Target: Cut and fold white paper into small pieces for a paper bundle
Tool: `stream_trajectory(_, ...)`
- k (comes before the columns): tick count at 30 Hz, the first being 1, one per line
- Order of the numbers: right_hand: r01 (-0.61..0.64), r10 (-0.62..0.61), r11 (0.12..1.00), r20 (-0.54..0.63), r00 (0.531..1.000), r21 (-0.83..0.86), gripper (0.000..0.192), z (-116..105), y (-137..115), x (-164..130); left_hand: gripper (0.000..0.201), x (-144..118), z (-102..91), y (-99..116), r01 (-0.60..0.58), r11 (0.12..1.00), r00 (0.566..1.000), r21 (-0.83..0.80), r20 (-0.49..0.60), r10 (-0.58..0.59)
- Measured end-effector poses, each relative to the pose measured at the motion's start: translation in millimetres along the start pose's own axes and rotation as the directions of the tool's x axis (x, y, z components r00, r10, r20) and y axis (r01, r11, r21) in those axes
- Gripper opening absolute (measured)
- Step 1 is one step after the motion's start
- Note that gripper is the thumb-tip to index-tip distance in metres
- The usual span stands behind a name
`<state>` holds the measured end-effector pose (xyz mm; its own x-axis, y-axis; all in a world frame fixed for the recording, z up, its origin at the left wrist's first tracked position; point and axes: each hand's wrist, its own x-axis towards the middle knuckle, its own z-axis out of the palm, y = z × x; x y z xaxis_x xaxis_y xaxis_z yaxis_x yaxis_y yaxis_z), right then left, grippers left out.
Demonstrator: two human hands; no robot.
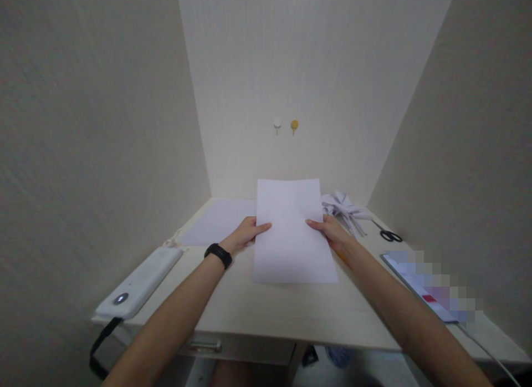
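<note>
A blank white sheet of paper (292,232) is held up over the middle of the pale wooden desk (266,309). My left hand (245,235) pinches its left edge, thumb on top; a black band sits on that wrist. My right hand (332,232) grips the right edge the same way. The sheet's near edge hangs just above the desk top.
A stack of white sheets (218,220) lies at the back left. Folded white paper pieces (344,209) and black scissors (388,234) lie at the back right. A white power bank (139,284) with a strap sits front left, a tablet (419,284) front right. Two wall hooks (286,125).
</note>
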<state>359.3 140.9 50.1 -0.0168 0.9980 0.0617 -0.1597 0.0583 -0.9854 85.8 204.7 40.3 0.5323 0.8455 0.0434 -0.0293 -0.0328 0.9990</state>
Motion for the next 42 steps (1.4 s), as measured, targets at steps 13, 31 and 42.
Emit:
stream_trajectory(13, -0.095, 0.092, 0.995, 0.065, 0.994, 0.031, 0.055, -6, 12, -18, 0.046, -3, -0.9, -3, -0.014, 0.999, 0.999, -0.040, 0.030, 0.015)
stream_trajectory(31, -0.089, 0.086, 0.995, 0.061, 0.994, 0.041, 0.052, -8, 12, -22, 0.033, -14, 0.1, 13, 0.186, 0.968, 0.965, -0.165, 0.217, -0.148)
stream_trajectory(42, 0.340, -0.392, 0.918, -0.350, 0.851, -0.203, 0.037, 4, 26, -9, 0.053, -3, -1.2, 11, 0.002, 0.876, 0.999, -0.482, -0.038, -0.023)
